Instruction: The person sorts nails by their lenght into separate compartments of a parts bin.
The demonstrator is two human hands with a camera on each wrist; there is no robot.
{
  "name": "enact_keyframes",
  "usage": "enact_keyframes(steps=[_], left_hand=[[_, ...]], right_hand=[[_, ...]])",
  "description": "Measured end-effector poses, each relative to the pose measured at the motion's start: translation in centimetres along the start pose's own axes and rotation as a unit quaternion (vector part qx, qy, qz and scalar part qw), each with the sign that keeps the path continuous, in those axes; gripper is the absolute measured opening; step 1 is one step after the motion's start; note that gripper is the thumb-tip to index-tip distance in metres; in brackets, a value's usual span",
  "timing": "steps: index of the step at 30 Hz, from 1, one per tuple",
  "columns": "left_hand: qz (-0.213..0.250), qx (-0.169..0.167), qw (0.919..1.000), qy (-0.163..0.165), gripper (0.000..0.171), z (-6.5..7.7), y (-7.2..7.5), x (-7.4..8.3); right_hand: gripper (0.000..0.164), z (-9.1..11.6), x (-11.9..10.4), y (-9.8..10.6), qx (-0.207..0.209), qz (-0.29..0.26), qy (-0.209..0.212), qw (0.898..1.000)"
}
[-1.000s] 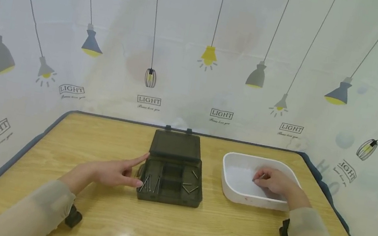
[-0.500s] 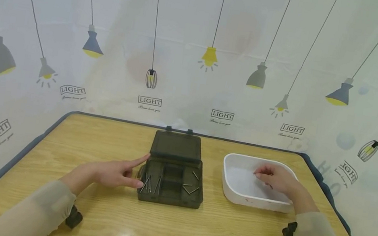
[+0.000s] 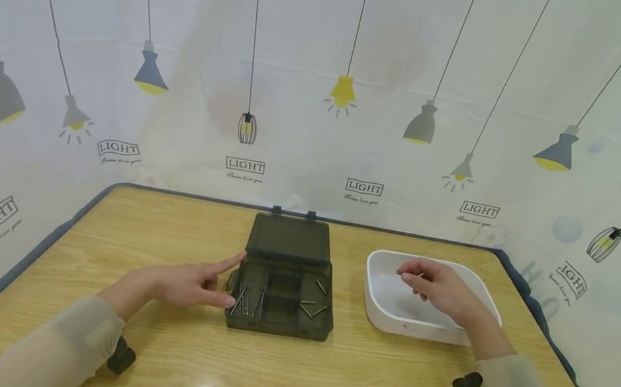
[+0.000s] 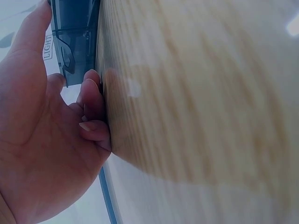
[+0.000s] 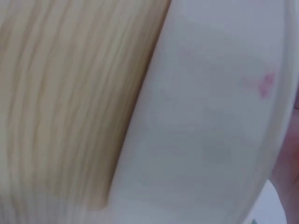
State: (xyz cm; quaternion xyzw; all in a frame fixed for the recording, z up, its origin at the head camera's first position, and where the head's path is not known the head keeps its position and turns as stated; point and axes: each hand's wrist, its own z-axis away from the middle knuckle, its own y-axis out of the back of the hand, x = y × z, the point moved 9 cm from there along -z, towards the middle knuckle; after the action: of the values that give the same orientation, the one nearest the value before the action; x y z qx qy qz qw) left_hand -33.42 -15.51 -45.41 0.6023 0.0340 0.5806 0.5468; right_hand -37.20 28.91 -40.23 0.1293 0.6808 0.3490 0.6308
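Observation:
A dark see-through compartment box (image 3: 279, 322) lies on the table with its lid (image 3: 290, 237) laid back. Long thin metal pins (image 3: 242, 300) lie in its left compartments, shorter metal pins (image 3: 322, 287) in the right ones. My left hand (image 3: 182, 283) is at the box's left side, index finger and thumb stretched out to its edge; in the left wrist view, the other fingers of this hand (image 4: 56, 121) bend loosely by the tabletop. Over a white tub (image 3: 416, 330), my right hand (image 3: 440, 290) pinches a small dark piece (image 3: 399, 272) between fingertips; its kind is too small to tell.
The wooden table (image 3: 189, 362) has a dark blue edge and meets a pale curtain (image 3: 313, 13) printed with lamps. In the right wrist view, the tub's outer wall (image 5: 196, 121) fills much of the picture, hiding most of the hand.
My right hand has risen within the tub and moved left toward its left wall, with the small dark piece at its fingertips. The left hand and the box have stayed in place.

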Motion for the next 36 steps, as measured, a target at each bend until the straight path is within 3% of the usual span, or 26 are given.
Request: enact_keyframes(steps=[6,17,29,36], left_hand=[[0.008,-0.002,1.0000,0.002,0.104,0.2,0.1,0.3],[0.011,-0.003,0.9998,0.016,0.104,0.0,0.2,0.0],[0.010,-0.001,0.9999,0.003,0.102,0.3,0.0,0.4],[0.005,0.001,0.9999,0.014,0.103,0.1,0.0,-0.2]], right_hand=[[0.031,0.0,-3.1,-1.0,-0.004,-0.023,0.038,0.999],[0.025,-0.9,-7.0,-3.8,-0.025,-0.069,0.054,0.996],[0.022,-1.7,-9.1,-7.2,-0.022,-0.080,0.044,0.996],[0.022,-2.0,-9.7,-8.7,-0.033,-0.089,0.042,0.995]])
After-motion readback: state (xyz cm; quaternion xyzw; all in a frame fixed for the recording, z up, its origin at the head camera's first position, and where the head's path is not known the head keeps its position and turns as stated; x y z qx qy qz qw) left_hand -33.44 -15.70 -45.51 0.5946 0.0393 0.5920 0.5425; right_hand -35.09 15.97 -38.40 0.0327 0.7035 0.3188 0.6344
